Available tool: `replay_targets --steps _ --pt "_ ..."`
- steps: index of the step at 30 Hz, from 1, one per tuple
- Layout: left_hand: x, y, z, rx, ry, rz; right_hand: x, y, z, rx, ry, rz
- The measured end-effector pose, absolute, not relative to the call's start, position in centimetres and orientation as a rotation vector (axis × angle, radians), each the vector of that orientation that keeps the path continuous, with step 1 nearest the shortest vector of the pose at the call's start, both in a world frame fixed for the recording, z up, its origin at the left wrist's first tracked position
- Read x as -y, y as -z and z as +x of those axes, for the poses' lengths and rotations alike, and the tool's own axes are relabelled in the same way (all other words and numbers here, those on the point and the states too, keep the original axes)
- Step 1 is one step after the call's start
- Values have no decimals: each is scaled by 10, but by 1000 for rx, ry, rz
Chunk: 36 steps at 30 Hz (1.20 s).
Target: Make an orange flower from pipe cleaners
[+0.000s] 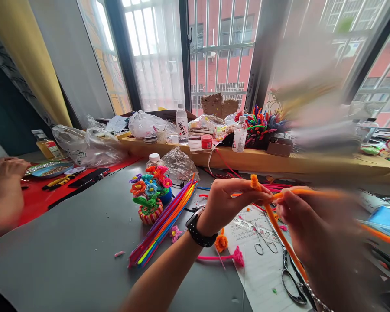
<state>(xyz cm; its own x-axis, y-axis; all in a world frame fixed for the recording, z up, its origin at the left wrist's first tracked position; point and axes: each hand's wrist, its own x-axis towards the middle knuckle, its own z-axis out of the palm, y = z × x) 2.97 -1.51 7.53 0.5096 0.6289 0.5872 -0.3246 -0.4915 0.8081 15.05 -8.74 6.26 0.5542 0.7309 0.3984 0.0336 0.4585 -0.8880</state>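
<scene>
Orange stem (287,242) is pinched in the left fingers (227,193) and clamped between the right fingers (289,203), above the paper (247,260). Left of that paper are pink flower (238,256) and pot (150,211); on it, scissors (264,240).

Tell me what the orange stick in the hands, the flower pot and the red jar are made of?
The orange stem looks like fuzzy pipe cleaner, soft and matte, because its edges are fluffy. The little flower pot seems wrapped in the same fuzzy stuff, in stripes. The red jar is probably smooth plastic, though it's too small to be sure.
</scene>
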Motion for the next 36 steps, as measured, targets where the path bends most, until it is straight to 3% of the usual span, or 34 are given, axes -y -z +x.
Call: replay_targets --steps 8,20,23,29,36 --pt "10 -73 31 -118 -1024 1470 81 -59 158 808 -1211 -837" --pt "-2 -64 28 -55 -1053 1552 68 -42 127 806 -1737 -644" --pt "-4 -65 30 -91 -1078 1530 64 -39 126 839 -1562 -761" --pt "-6 -70 33 -323 -1186 1459 65 -43 142 1146 -599 -1230" --pt "-9 -66 36 -449 -1276 1451 78 -51 141 1494 58 -1351"
